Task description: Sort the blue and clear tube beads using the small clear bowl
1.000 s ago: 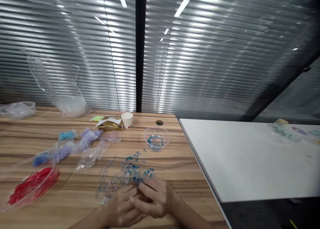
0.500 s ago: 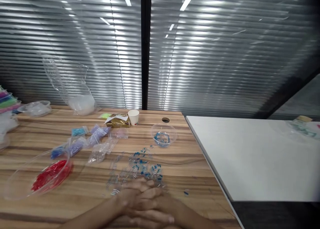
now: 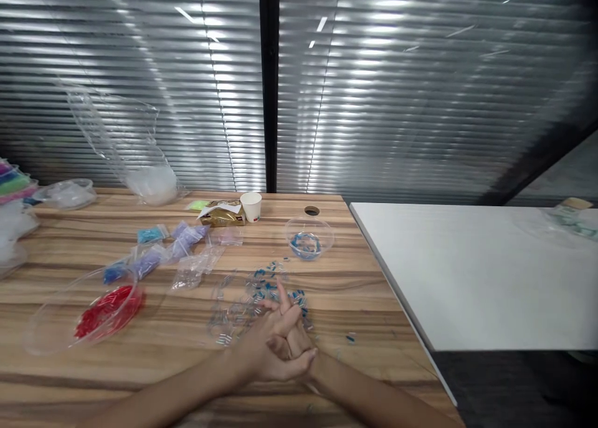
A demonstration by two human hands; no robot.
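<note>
My left hand and my right hand are clasped together just above the near part of the table, fingers interlocked. The left thumb lies across the right hand, and fingers of the clasp point forward. No loose object shows between the palms, though their inner sides are hidden. Right beyond the hands lies a scatter of small tube-shaped pieces, some blue and some clear. Farther back, a clear round bowl holds more blue pieces. A single blue piece lies apart on the right.
On the left sit red pieces in a clear container, and small bags of purple pieces. A gold packet and a paper cup stand at the back of the wooden table. A white table adjoins it.
My hands have turned from lying flat, one over the other, to an interlocked clasp with fingers pointing forward. The view has tilted slightly down.
</note>
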